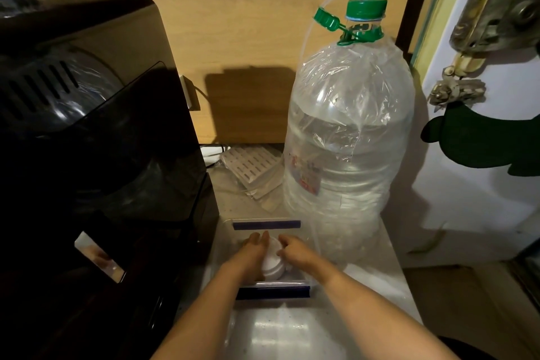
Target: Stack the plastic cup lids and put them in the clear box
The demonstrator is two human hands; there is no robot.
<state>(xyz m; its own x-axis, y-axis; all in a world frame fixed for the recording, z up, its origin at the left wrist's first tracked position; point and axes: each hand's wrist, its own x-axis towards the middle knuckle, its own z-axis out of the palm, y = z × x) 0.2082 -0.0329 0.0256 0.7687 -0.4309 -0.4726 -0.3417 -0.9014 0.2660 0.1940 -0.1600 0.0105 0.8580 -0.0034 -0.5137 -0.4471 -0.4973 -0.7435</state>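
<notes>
Both hands are reaching into the clear box [267, 225], which is sitting on the pale countertop [380, 278] just beside the black appliance [96, 131] on the left and in front of the large water bottle [347, 137]. The left hand [252, 254] is lying flat against the left side of the stack of white plastic cup lids [272, 261], fingers extended and close together. The right hand [295, 251] is pressing against the stack's right side, fingers curled; the exact grip cannot be told. The stack is being held between the two hands inside the box, lying on its side, between the box's two dark blue rim strips. Whether it is touching the box floor cannot be told. The bottle, wrapped in thin clear film, is carrying a green cap [365, 9]. A slotted white plastic piece [251, 166] is lying behind the box, near the bottle's base.
</notes>
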